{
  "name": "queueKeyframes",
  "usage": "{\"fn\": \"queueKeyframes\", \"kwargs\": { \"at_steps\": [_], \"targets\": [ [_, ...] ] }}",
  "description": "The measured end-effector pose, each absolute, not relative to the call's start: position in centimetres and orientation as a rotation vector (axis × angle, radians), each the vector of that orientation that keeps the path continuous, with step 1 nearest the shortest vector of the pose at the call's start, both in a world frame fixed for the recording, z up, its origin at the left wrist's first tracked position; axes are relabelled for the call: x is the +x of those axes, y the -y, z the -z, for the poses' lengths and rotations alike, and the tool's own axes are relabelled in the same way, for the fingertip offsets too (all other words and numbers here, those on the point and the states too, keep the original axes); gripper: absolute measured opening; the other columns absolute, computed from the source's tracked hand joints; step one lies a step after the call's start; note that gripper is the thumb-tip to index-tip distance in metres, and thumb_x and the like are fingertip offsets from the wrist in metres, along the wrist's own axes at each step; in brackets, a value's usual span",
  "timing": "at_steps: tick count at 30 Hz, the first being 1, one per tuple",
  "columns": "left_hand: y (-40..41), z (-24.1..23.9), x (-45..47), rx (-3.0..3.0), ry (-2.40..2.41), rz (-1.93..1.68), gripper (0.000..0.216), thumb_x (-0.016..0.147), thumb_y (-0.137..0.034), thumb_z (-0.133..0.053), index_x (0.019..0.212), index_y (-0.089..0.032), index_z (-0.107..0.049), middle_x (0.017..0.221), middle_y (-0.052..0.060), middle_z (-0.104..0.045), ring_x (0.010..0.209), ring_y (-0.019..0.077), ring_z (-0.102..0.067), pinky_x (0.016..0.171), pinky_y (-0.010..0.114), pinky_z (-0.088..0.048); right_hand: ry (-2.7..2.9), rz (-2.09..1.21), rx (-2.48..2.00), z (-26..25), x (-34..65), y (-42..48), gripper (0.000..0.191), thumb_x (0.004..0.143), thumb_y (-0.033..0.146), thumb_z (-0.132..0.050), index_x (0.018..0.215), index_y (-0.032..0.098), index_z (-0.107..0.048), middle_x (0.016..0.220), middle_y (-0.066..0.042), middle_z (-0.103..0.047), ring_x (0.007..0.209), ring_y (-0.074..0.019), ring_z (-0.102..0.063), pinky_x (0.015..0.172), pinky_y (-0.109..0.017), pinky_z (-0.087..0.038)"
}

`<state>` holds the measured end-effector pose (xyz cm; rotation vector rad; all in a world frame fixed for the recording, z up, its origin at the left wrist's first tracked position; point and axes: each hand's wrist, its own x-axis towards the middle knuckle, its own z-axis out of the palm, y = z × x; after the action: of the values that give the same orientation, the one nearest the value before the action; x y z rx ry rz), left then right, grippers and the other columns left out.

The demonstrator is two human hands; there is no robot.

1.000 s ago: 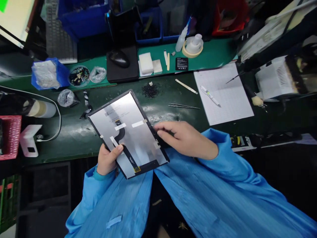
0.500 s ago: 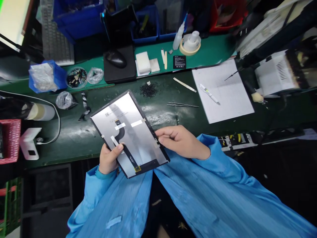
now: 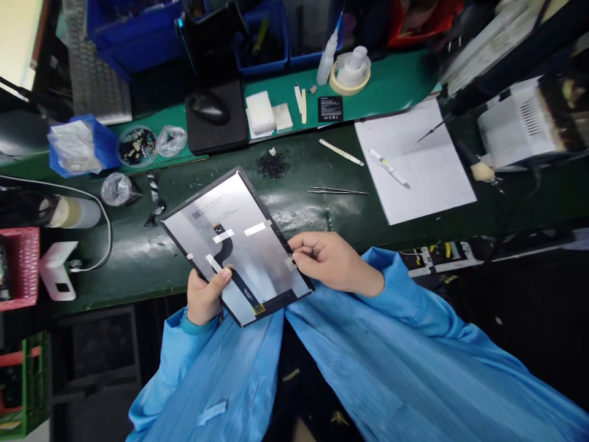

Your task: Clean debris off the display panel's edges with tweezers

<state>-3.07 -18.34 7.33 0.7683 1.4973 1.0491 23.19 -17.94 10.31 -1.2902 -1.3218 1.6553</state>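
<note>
A tablet-sized display panel (image 3: 257, 262) is held tilted above the front of the bench, its silvery back facing up. A black ribbon cable (image 3: 246, 290) and strips of whitish tape (image 3: 254, 229) lie on that back. My left hand (image 3: 205, 298) grips the lower left edge, thumb on top beside the cable and the other fingers underneath. At the right edge, the thumb and forefinger of my right hand (image 3: 329, 261) are pinched together near a small tape tab (image 3: 290, 263). What sits between those fingertips is too small to make out.
Beyond the panel lie a pile of black scraps (image 3: 273, 165), tweezers (image 3: 338, 191), a pale stick (image 3: 341, 152), and a pen (image 3: 389, 169) on paper sheets (image 3: 418, 193). A mouse (image 3: 209, 108), white block (image 3: 260, 113), dropper bottle (image 3: 327, 60) and tape roll (image 3: 350, 75) stand on the green ledge.
The whole view has shifted slightly. Both hands keep their places on the panel, and my right fingertips have barely moved along its right edge.
</note>
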Motion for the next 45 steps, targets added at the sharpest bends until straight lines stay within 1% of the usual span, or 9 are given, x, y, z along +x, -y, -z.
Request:
{"fn": "queueKeyframes", "kwargs": {
  "at_steps": [6, 14, 20, 22, 26, 30, 32, 39, 45],
  "targets": [
    [18.1, -7.4, -2.7, 0.750, -1.498, -1.071, 0.039, 0.050, -0.042, -0.093, 0.068, -0.015, -0.073, 0.061, 0.002, -0.071, 0.048, 0.0146, -0.063, 0.046, 0.024, -0.055, 1.209, -1.788, -1.168, -10.7, 23.5, 18.3, 0.033, 0.076, 0.014, -0.058, 0.106, 0.018, -0.072, 0.085, -0.002, -0.072, 0.068, -0.0119, -0.063, 0.062, -0.024, -0.050],
    [17.9, -8.0, -2.2, 0.706, -1.527, -1.083, 0.039, 0.044, -0.040, -0.095, 0.065, -0.015, -0.073, 0.057, 0.001, -0.069, 0.045, 0.0123, -0.060, 0.047, 0.024, -0.055, 1.243, -1.637, -1.285, -10.4, 23.1, 18.4, 0.022, 0.075, 0.015, -0.056, 0.091, 0.017, -0.072, 0.064, 0.004, -0.059, 0.054, -0.0081, -0.047, 0.050, -0.021, -0.037],
    [18.0, -7.7, -2.4, 0.737, -1.528, -1.086, 0.037, 0.047, -0.039, -0.094, 0.066, -0.015, -0.073, 0.059, 0.002, -0.070, 0.047, 0.0129, -0.061, 0.045, 0.022, -0.053, 1.229, -1.571, -1.339, -10.0, 22.9, 18.2, 0.016, 0.076, 0.018, -0.057, 0.084, 0.017, -0.072, 0.062, 0.004, -0.060, 0.053, -0.0088, -0.048, 0.050, -0.021, -0.039],
    [18.0, -7.7, -2.4, 0.721, -1.520, -1.105, 0.036, 0.048, -0.038, -0.094, 0.067, -0.015, -0.074, 0.059, 0.002, -0.071, 0.048, 0.0127, -0.062, 0.046, 0.021, -0.053, 1.202, -1.648, -1.254, -9.9, 23.0, 18.2, 0.022, 0.076, 0.016, -0.058, 0.092, 0.017, -0.073, 0.070, 0.002, -0.068, 0.059, -0.0100, -0.057, 0.054, -0.021, -0.045],
    [17.8, -7.8, -2.1, 0.694, -1.530, -1.137, 0.037, 0.046, -0.037, -0.094, 0.067, -0.014, -0.074, 0.060, 0.002, -0.072, 0.049, 0.0133, -0.063, 0.048, 0.022, -0.055, 1.137, -1.797, -1.026, -9.8, 23.3, 18.3, 0.039, 0.077, 0.009, -0.058, 0.113, 0.017, -0.073, 0.095, -0.003, -0.078, 0.083, -0.0146, -0.073, 0.074, -0.025, -0.058],
    [17.5, -8.2, -1.6, 0.674, -1.553, -1.132, 0.035, 0.045, -0.037, -0.091, 0.065, -0.015, -0.073, 0.057, 0.001, -0.069, 0.046, 0.0134, -0.060, 0.044, 0.024, -0.052, 1.112, -1.833, -0.903, -9.9, 23.6, 18.6, 0.048, 0.080, 0.004, -0.057, 0.124, 0.018, -0.070, 0.109, -0.005, -0.079, 0.096, -0.0156, -0.076, 0.091, -0.029, -0.060],
    [17.4, -8.3, -1.5, 0.656, -1.557, -1.130, 0.034, 0.044, -0.036, -0.090, 0.065, -0.015, -0.073, 0.056, 0.001, -0.068, 0.045, 0.0129, -0.059, 0.043, 0.023, -0.051, 1.110, -1.840, -0.884, -10.0, 23.7, 18.7, 0.051, 0.081, 0.003, -0.056, 0.128, 0.019, -0.069, 0.112, -0.005, -0.079, 0.099, -0.0161, -0.076, 0.094, -0.030, -0.059],
    [17.5, -8.2, -1.8, 0.645, -1.553, -1.104, 0.035, 0.045, -0.038, -0.089, 0.066, -0.016, -0.071, 0.057, 0.000, -0.068, 0.047, 0.0144, -0.061, 0.047, 0.026, -0.054, 1.121, -1.853, -0.905, -10.6, 23.8, 18.8, 0.050, 0.083, 0.005, -0.055, 0.129, 0.020, -0.069, 0.110, -0.005, -0.079, 0.100, -0.0167, -0.076, 0.091, -0.030, -0.059],
    [17.6, -8.3, -1.7, 0.704, -1.521, -1.105, 0.039, 0.049, -0.041, -0.090, 0.070, -0.014, -0.071, 0.060, 0.001, -0.069, 0.045, 0.0139, -0.061, 0.045, 0.025, -0.052, 1.145, -1.794, -1.025, -10.7, 23.6, 18.8, 0.038, 0.087, 0.013, -0.055, 0.120, 0.019, -0.072, 0.096, -0.003, -0.079, 0.086, -0.0158, -0.074, 0.075, -0.027, -0.059]
  ]
}}
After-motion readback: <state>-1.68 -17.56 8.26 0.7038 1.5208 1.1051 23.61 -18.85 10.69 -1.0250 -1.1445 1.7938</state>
